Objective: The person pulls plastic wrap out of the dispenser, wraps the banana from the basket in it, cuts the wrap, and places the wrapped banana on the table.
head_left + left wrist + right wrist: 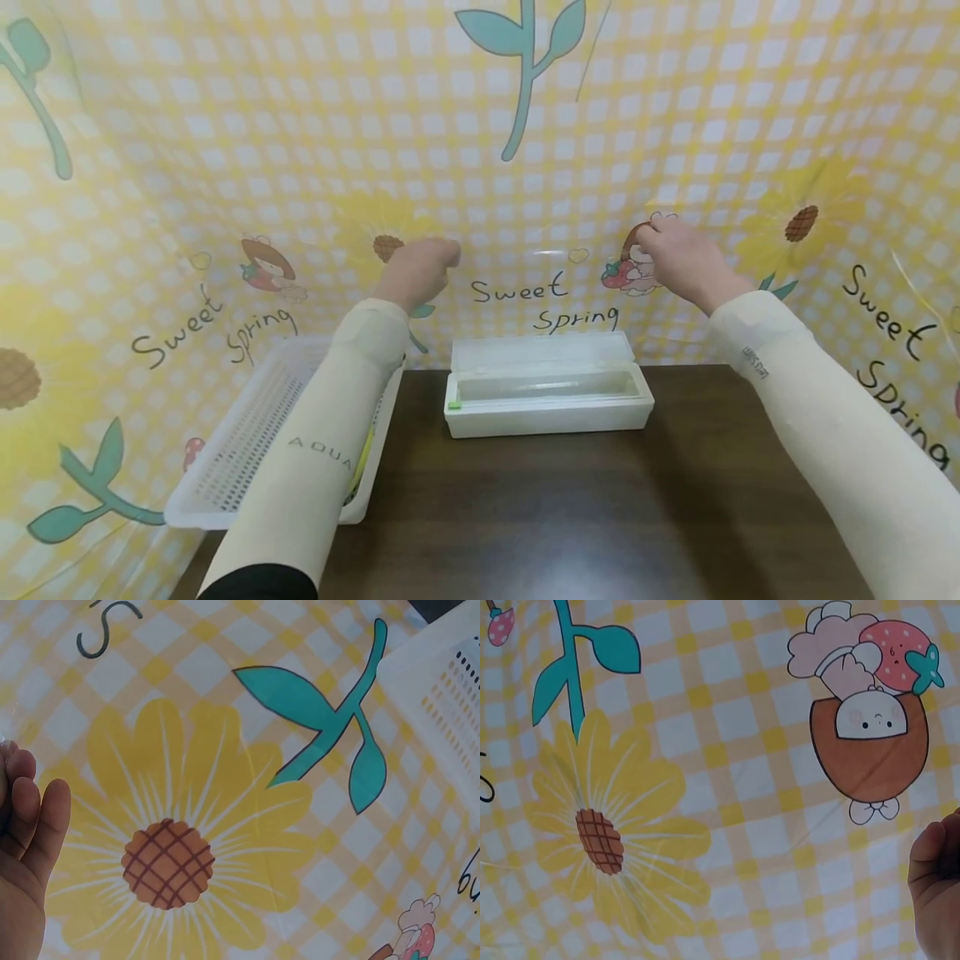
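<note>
Both hands are held up in front of the checked curtain, beyond the table's far edge and higher than the long white box (547,419). My left hand (420,271) has its fingers curled, with no object showing in it. In the left wrist view some of its bent fingers (46,832) show at the left edge. My right hand (686,258) is raised at about the same height, fingertips drawn together, and nothing visible in them. The box stands between and below the hands, its lid (543,352) tipped back, with a small green tab at its front left corner.
A white perforated basket (232,442) stands at the left, partly hidden by my left forearm; a yellow-green thing (363,460) shows inside it. Patterned curtain (510,200) encloses the back and sides of the dark wooden table (555,517).
</note>
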A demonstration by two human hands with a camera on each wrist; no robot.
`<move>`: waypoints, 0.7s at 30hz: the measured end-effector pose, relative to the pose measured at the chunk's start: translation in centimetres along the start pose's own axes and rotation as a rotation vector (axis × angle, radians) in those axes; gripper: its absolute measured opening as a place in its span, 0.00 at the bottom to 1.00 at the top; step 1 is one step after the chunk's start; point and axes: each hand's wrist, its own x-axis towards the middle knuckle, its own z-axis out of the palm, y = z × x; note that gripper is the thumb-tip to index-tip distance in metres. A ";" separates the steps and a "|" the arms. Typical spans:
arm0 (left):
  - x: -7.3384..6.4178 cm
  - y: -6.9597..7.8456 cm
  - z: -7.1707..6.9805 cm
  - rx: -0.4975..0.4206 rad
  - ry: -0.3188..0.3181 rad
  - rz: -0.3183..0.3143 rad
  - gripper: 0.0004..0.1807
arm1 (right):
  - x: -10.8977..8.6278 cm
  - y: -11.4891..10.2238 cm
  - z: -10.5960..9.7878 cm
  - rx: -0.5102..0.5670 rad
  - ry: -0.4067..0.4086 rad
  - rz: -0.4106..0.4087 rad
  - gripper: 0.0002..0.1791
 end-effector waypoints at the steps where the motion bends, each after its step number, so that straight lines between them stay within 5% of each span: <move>1: 0.0 0.0 -0.1 0.005 0.008 0.003 0.15 | 0.1 0.0 -0.1 0.004 0.005 0.006 0.17; 11: 0.1 0.5 -1.8 0.005 0.037 -0.019 0.16 | 0.8 0.4 -1.6 -0.050 0.027 -0.006 0.13; 21: 0.6 0.5 -3.2 0.038 0.071 -0.016 0.17 | 1.9 0.4 -3.2 -0.031 -0.060 0.086 0.17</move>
